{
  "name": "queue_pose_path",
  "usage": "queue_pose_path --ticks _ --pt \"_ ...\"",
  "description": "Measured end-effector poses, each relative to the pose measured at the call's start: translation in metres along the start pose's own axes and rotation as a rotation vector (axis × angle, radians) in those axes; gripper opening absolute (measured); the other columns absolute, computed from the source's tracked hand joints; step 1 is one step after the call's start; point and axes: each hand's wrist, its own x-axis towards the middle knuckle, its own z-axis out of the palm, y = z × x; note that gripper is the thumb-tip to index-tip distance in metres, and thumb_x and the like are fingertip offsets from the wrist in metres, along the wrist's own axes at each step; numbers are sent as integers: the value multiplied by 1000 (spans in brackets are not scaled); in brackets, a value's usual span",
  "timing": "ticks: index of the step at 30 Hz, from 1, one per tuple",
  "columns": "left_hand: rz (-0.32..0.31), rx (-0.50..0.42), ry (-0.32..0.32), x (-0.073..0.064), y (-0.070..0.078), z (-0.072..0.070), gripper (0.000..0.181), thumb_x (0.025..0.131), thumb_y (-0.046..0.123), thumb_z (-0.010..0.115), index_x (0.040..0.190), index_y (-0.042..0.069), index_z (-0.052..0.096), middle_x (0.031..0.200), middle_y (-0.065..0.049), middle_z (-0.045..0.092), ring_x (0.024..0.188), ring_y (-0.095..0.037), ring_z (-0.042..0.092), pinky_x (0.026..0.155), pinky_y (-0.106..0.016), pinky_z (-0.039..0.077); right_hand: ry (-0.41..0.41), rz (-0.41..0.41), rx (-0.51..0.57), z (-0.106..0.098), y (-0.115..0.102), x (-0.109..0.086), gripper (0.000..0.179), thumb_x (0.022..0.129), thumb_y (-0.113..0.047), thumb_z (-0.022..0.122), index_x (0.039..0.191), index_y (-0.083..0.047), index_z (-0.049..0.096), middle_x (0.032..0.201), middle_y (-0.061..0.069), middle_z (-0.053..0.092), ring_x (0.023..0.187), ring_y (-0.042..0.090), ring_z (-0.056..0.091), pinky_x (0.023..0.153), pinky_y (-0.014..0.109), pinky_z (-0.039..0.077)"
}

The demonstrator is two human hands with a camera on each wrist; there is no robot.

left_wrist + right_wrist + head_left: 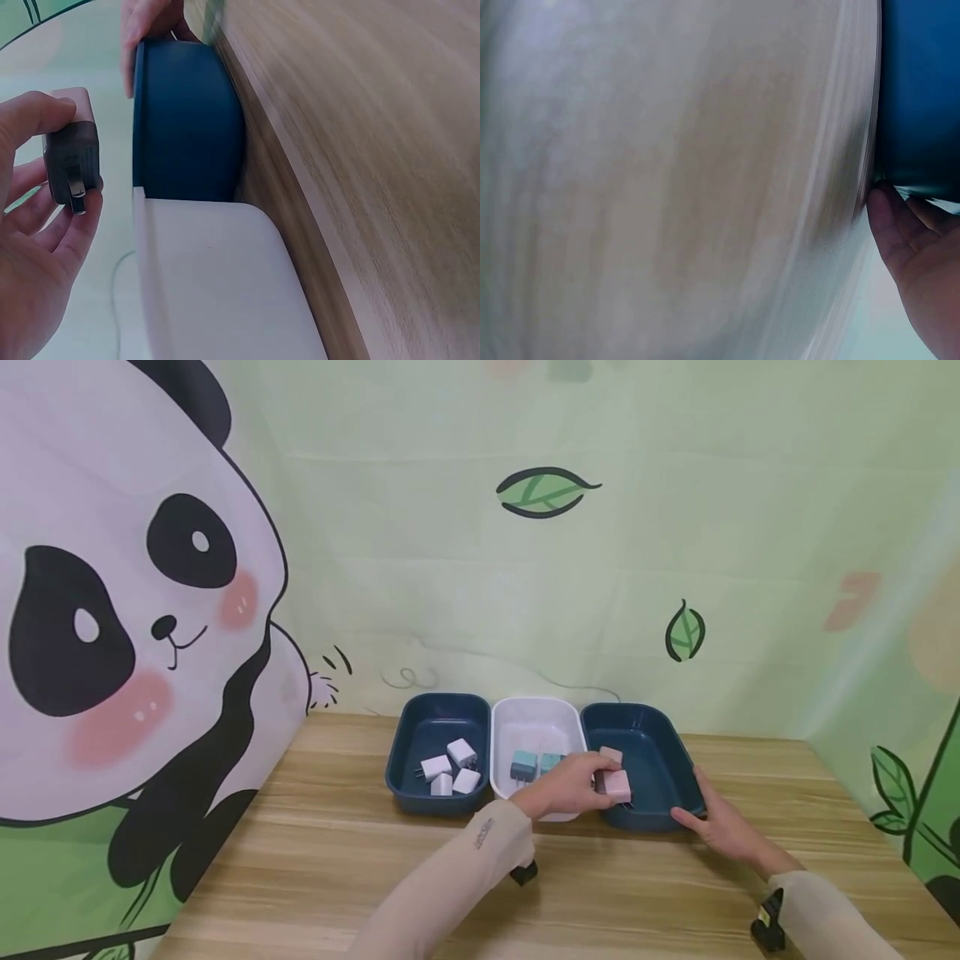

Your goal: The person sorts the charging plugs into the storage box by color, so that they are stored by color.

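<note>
My left hand (573, 783) pinches a pink charger plug (617, 786) between thumb and fingers, above the near left edge of the right dark blue bin (651, 819). In the left wrist view, the plug's dark grey face and metal prongs show. Another pink charger plug (611, 754) is partly hidden behind that hand, at the bin's left side. My right hand (723, 827) holds the same bin's near right corner, thumb on the front wall and fingers along the side. Teal charger plugs (523, 765) lie in the white bin (536, 714), partly covered by my left hand.
A left dark blue bin (442, 805) holds several white charger plugs (462, 752). The three bins stand side by side on a wooden table (330, 835), close to a green wall cloth (420, 568) printed with a panda and leaves.
</note>
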Motion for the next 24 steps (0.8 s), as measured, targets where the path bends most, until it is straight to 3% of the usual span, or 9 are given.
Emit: queue_pose_path --ticks 11,18,24 --pt "-32 7 21 13 -10 10 44 85 21 71 126 11 59 115 2 61 91 -8 52 77 -13 43 -1 8 -6 0 2 0 97 93 -39 58 149 -1 -12 149 36 4 132 57 13 101 69 14" --pt "-45 -12 27 21 -11 18 49 87 26 69 132 13 55 125 2 57 96 -8 51 81 -14 43 -1 10 -7 0 3 1 96 93 -39 58 149 -1 -11 149 36 4 132 56 12 101 69 14" --pt "-47 27 28 28 -9 20 46 87 31 69 128 13 57 118 2 60 92 -8 51 76 -14 43 8 2 -21 -1 3 1 95 94 -38 58 148 3 -8 148 38 7 131 57 15 101 68 15"
